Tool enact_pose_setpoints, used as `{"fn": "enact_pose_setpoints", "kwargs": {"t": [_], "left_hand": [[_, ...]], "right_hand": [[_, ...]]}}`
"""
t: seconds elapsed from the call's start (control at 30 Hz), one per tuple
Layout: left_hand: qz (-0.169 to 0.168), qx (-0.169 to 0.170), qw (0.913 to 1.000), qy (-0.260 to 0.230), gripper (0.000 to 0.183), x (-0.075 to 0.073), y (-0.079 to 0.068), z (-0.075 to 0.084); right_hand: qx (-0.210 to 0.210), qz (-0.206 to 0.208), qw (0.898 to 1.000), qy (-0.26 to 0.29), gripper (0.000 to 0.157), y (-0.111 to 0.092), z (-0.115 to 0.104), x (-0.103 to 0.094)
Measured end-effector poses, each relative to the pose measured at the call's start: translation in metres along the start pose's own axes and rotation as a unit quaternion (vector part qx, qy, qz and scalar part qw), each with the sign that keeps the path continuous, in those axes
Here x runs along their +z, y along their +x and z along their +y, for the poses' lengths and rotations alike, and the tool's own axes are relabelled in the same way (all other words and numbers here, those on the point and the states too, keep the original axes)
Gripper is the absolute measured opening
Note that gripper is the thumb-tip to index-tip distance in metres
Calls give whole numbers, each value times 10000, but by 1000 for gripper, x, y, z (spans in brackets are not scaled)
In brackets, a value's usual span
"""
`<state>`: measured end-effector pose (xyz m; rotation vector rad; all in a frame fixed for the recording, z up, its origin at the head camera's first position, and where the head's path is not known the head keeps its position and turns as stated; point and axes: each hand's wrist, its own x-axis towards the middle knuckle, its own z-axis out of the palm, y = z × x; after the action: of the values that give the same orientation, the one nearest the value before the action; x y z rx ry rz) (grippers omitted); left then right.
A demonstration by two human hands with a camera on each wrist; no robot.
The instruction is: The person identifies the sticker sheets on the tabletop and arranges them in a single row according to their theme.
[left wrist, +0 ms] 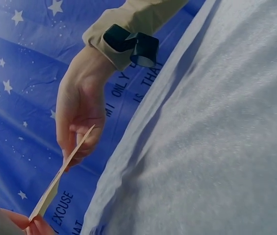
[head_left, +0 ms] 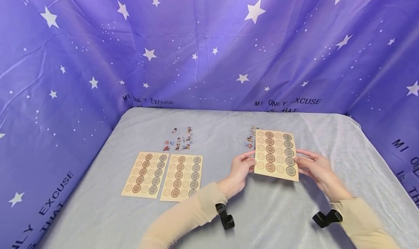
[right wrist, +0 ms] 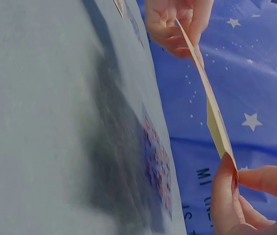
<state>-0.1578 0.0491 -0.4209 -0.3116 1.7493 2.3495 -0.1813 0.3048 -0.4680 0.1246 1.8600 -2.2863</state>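
Both hands hold up a tan sheet of round stickers [head_left: 276, 154] over the right part of the table, one hand at each side edge. My left hand [head_left: 240, 170] pinches its left edge; my right hand [head_left: 317, 170] pinches the right edge, thumb in front and fingers behind. Columns of brown, grey and pale circles cover the sheet's face. Seen edge-on in the right wrist view, the sheet [right wrist: 209, 98] bends slightly and stands off the table, its shadow below. Behind it a clear sheet of small cartoon stickers [head_left: 250, 141] is partly hidden.
Two similar tan sticker sheets [head_left: 145, 174] [head_left: 181, 177] lie side by side on the left of the grey cloth-covered table [head_left: 226, 132]. Beyond them lies another cartoon sticker sheet [head_left: 178, 139]. A purple starry curtain [head_left: 196, 52] encloses the back and sides.
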Motion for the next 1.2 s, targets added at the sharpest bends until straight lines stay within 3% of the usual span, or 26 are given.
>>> {"fn": "enact_pose_setpoints", "kwargs": {"t": [0.2, 0.6, 0.87, 0.97, 1.2], "left_hand": [[35, 18, 10000, -39, 35, -12, -3, 3], [69, -20, 9999, -88, 34, -38, -11, 5], [40, -16, 10000, 4, 36, -54, -21, 14], [71, -6, 10000, -10, 35, -62, -19, 8], [90, -35, 10000, 23, 34, -77, -22, 5]], "right_hand": [[22, -14, 9999, -163, 43, -3, 1, 16], [154, -148, 9997, -126, 42, -6, 9, 45], [371, -62, 9986, -381, 68, -7, 13, 63], [449, -73, 9980, -435, 73, -9, 14, 70], [495, -319, 9969, -523, 55, -25, -1, 99]]}}
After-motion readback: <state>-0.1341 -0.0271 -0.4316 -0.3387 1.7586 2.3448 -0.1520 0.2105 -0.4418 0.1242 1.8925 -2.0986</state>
